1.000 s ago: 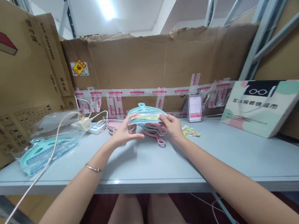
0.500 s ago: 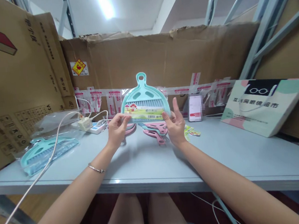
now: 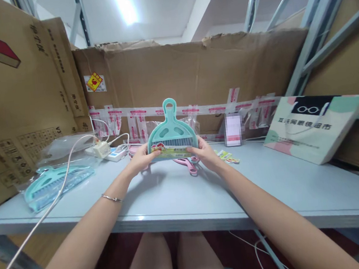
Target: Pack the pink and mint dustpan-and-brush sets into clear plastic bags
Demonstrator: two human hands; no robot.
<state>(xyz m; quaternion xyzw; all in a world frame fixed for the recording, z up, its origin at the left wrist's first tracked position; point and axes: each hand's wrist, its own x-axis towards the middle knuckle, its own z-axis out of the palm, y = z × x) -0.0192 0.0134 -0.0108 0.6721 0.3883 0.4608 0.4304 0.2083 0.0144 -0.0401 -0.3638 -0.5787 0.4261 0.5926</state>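
Observation:
I hold a small teal dustpan-and-brush set (image 3: 171,132) upright over the grey table (image 3: 185,197), its handle pointing up and a colourful paper label across its lower edge. My left hand (image 3: 142,158) is closed on its lower left corner. My right hand (image 3: 202,153) is closed on its lower right corner. Behind and below the set lies a pile of pink dustpan sets (image 3: 188,164).
A second teal set in a clear bag (image 3: 55,184) lies at the left, with a white cable (image 3: 47,208) across it and a power strip (image 3: 113,154) behind. Small labels (image 3: 228,157) lie right of my hands. A printed box (image 3: 315,126) leans at the right. Cardboard walls stand behind.
The teal set was lifted from the pile and tipped upright. My right hand opened briefly and has closed again on its corner; the set now sits lower and nearer the table.

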